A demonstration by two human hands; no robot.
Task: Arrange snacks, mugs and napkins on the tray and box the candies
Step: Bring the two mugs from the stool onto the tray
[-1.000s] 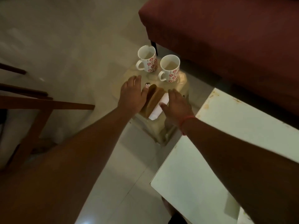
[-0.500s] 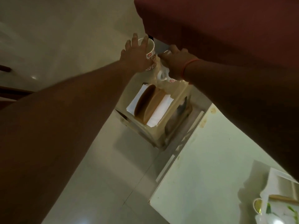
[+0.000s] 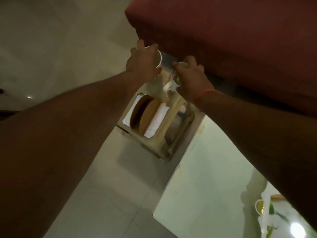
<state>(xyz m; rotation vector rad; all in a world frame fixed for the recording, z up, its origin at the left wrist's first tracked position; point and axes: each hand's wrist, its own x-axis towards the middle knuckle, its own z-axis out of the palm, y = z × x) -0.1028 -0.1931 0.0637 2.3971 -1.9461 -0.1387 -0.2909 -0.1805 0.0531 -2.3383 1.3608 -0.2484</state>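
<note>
My left hand (image 3: 143, 63) was wrapped around the left mug (image 3: 158, 58), fingers curled over its far side, white rim showing past my knuckles. Just right of it, my right hand (image 3: 189, 76) covered the right mug (image 3: 176, 79); its fingers were bent down over the top, but I could not tell how firmly they gripped, since the hand hid most of the mug. Both mugs sat at the far end of the pale stool (image 3: 161, 143), close under the edge of the red sofa (image 3: 231, 31). Nearer me on the stool lay two brown round plates (image 3: 145, 115) overlapping on white napkins (image 3: 157, 121). A red thread (image 3: 203, 94) circled my right wrist. To the right stood the white table (image 3: 205, 177).
</note>
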